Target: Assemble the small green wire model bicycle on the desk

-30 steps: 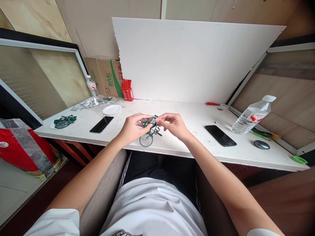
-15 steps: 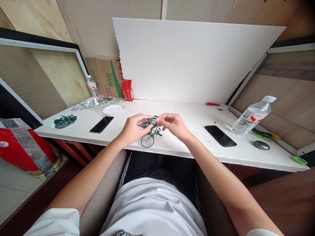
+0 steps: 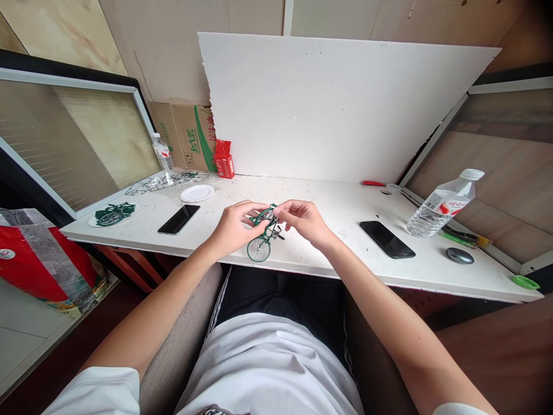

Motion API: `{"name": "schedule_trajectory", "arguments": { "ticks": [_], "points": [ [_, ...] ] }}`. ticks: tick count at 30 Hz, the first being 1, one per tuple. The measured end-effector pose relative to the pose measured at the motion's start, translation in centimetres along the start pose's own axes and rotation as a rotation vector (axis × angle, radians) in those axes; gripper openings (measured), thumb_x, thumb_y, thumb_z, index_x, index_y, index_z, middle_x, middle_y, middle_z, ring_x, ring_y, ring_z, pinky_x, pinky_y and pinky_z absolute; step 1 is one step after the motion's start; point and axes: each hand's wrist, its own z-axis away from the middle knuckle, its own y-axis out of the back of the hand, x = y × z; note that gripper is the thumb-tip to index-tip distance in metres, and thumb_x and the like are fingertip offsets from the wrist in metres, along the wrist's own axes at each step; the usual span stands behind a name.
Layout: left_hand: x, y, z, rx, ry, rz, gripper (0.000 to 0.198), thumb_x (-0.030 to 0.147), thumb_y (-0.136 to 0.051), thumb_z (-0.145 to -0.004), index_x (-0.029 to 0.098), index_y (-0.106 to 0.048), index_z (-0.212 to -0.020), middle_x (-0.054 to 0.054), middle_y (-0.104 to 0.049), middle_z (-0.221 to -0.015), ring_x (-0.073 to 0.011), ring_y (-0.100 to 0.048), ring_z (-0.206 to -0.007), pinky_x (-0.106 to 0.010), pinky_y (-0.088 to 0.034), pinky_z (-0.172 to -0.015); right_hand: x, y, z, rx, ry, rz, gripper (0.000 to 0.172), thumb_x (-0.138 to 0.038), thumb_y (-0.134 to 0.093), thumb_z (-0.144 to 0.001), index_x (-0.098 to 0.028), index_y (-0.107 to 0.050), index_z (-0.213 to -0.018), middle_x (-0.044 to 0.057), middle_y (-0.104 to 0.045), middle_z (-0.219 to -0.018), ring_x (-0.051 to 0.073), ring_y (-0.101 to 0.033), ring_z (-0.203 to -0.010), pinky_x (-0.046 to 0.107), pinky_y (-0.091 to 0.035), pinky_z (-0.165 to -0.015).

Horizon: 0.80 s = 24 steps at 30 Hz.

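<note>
One white board (image 3: 345, 109), one white table (image 3: 337, 213), and a green toy bicycle (image 3: 268, 233) in your grip.
The board leans at the table's back, a cardboard box (image 3: 185, 135) at its left end; a water bottle (image 3: 444, 204) stands at your right near a dark phone (image 3: 386, 239), and a second phone (image 3: 178, 219) lies at your left. Your left hand (image 3: 237, 227) holds the toy bicycle near the table's front edge, thumb and fingers curled round its upper wheel (image 3: 264, 215). Your right hand (image 3: 305, 222) pinches that wheel's right side, thumb almost meeting forefinger; the exact part caught is too small to tell. The lower wheel (image 3: 258, 250) points towards you.
</note>
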Motion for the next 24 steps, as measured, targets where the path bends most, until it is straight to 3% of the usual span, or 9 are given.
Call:
{"name": "schedule_trajectory", "arguments": {
  "ticks": [13,24],
  "points": [
    [0.32,0.09,0.07,-0.018,0.003,0.002,0.038,0.025,-0.076,-0.086,0.021,-0.078,-0.123,-0.009,-0.078,-0.122,-0.0198,-0.076,-0.099,-0.026,-0.064,-0.077,0.04,-0.09,0.04,0.009,-0.027,-0.009,0.037,-0.055,-0.083,-0.085,-0.018,-0.079,-0.092,0.006,-0.075,-0.090,0.017,-0.065,-0.080,0.027,-0.054,-0.064],
    [0.46,-0.04,0.15,-0.066,0.081,0.041,0.045,0.029,-0.081,-0.082,0.019,-0.075,-0.125,-0.011,-0.078,-0.124,-0.0223,-0.077,-0.100,-0.032,-0.066,-0.082,-0.09,-0.68,-0.01,0.048,-0.125,-0.099,0.044,-0.058,-0.089,-0.077,-0.017,-0.074,-0.079,0.003,-0.068,-0.077,0.013,-0.058,-0.070,0.028,-0.052,-0.065]
  ]
}}
